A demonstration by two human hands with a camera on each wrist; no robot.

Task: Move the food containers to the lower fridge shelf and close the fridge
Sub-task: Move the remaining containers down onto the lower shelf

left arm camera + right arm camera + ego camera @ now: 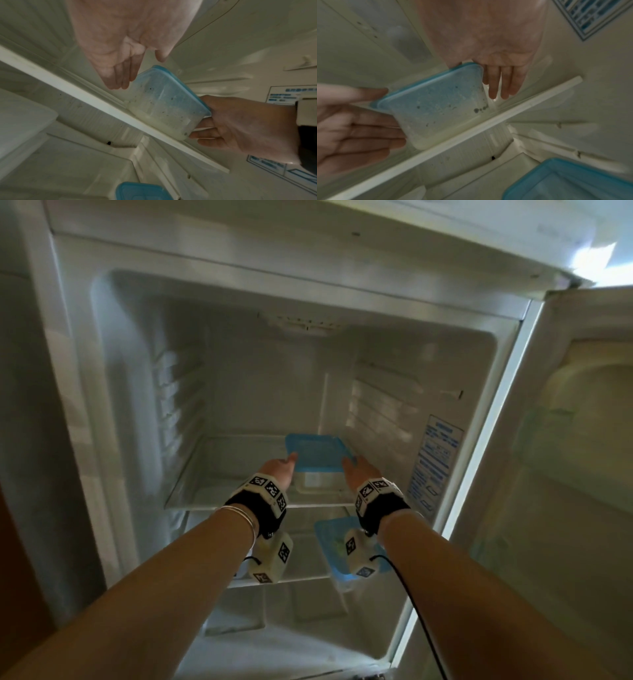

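Note:
A clear food container with a blue lid (317, 455) (163, 102) (440, 105) stands on the upper glass shelf (212, 491) of the open fridge, right of centre. My left hand (279, 470) (120, 75) is at its left side with straight fingers and the thumb by the lid corner. On the container's right side is my right hand (359, 470) (501, 81), fingers straight along the wall and thumb at the lid rim. A second blue-lidded container (330, 542) (570, 182) sits on the lower shelf (308, 563), partly hidden by my right wrist.
The fridge door (565, 474) stands open to the right. A blue printed label (435, 460) is on the right inner wall. The left half of the upper shelf is bare glass. Below the lower shelf lies the white fridge floor (274, 645).

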